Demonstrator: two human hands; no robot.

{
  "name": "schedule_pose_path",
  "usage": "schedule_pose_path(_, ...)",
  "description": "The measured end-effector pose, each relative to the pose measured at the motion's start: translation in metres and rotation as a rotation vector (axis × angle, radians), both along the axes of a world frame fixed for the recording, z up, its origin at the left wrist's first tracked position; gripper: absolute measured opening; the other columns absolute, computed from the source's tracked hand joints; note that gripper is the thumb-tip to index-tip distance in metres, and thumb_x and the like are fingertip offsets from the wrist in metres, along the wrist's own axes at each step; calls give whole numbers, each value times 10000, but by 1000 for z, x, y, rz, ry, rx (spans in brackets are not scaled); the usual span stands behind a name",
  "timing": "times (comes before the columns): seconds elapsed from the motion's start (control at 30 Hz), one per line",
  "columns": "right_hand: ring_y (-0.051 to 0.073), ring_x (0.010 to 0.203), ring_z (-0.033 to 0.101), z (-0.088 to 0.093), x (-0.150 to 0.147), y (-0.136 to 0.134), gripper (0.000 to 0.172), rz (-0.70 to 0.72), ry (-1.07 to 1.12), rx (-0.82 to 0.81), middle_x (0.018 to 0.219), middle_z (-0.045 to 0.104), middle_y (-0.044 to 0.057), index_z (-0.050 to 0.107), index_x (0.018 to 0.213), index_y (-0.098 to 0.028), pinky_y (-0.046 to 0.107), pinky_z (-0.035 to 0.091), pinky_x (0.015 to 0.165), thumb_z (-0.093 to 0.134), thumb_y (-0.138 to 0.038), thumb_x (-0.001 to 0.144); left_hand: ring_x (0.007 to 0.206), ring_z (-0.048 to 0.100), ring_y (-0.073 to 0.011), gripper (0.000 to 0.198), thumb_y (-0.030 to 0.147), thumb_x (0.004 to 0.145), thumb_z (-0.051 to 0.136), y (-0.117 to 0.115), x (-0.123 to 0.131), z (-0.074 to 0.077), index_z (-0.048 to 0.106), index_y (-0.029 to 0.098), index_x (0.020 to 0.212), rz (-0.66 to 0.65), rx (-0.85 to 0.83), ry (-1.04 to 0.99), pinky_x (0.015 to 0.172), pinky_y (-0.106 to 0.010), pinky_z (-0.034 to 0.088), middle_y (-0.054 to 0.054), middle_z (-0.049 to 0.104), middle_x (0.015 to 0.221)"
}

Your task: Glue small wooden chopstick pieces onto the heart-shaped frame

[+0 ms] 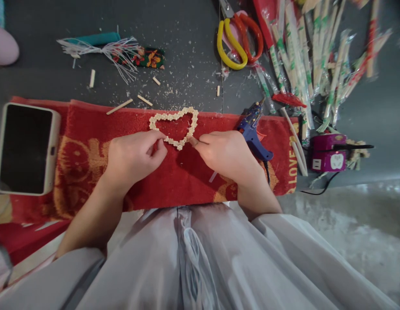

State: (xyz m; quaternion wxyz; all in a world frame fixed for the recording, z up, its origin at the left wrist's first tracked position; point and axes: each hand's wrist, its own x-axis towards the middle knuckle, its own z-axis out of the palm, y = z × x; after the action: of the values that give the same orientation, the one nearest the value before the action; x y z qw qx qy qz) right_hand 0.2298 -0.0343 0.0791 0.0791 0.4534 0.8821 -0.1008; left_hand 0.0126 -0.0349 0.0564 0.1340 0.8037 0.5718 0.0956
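Note:
A heart-shaped outline (161, 117) made of small pale wooden pieces is held above the red towel (174, 181), its point toward me. My left hand (135, 155) pinches its left lower edge between thumb and forefinger. On the opposite side, my right hand (221, 150) grips the right lower edge with closed fingertips. A blue glue gun (253, 133) lies just past my right hand, nozzle pointing away. Short cut sticks (145, 100) lie beyond the towel's far edge. The exact fingertip contact is partly hidden.
Scissors (232, 45) with yellow and red handles lie beyond the towel. Wrapped chopsticks (297, 60) are heaped at the far right. A purple power adapter (329, 153) stands at the right, a phone (25, 148) at the left. A white-thread bundle (106, 49) lies far left.

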Motion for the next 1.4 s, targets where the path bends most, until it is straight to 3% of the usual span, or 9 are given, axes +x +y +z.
schedule_pose_path(0.07,151,661,564,-1,0,0,335,2,5,10,725,678,60,736,989,-153,328,149,545,403,-167,1017,618,641,-181,310,281,895,453,-1,-2,-1,758,228,882,-89,-7,10,561,-304,402,-35,688,648)
schedule_pose_path(0.2,156,670,573,0,1,0,322,16,-2,4,733,683,57,725,1117,-154,327,155,542,423,-151,1005,629,664,-168,355,298,917,430,-2,-3,-1,775,278,998,-276,-90,36,583,-293,421,-15,717,659)
schedule_pose_path(0.4,163,684,589,3,0,1,331,24,-15,-9,753,697,60,718,1167,-153,323,161,539,434,-140,998,607,667,-155,409,303,959,380,-3,-3,-1,760,271,1107,-383,-60,92,581,-288,421,-10,732,666)
schedule_pose_path(0.87,164,699,587,3,0,1,333,6,-18,-25,747,684,62,721,1140,-155,326,174,546,417,-147,1003,554,624,-126,375,269,965,405,-3,-5,-3,767,266,1061,-419,32,75,563,-266,415,19,696,613)
schedule_pose_path(1.07,179,720,611,2,1,1,336,3,-26,-25,764,692,61,710,1170,-164,331,181,545,421,-146,999,637,687,-141,337,297,966,432,-3,-1,-4,763,257,1014,-362,38,50,585,-263,458,7,758,730)
schedule_pose_path(1.27,192,773,649,-2,3,0,335,3,30,-25,834,721,73,710,1106,-156,335,222,565,391,-162,1004,718,718,-196,361,401,944,484,-5,5,-11,713,247,1177,-253,-9,67,593,-292,464,-31,775,818)
schedule_pose_path(1.4,204,836,676,-4,7,2,322,-9,90,-37,914,747,69,707,1114,-171,329,280,599,414,-158,983,749,720,-206,362,397,943,481,-7,9,-14,706,233,1174,-241,5,60,580,-299,436,-47,781,882)
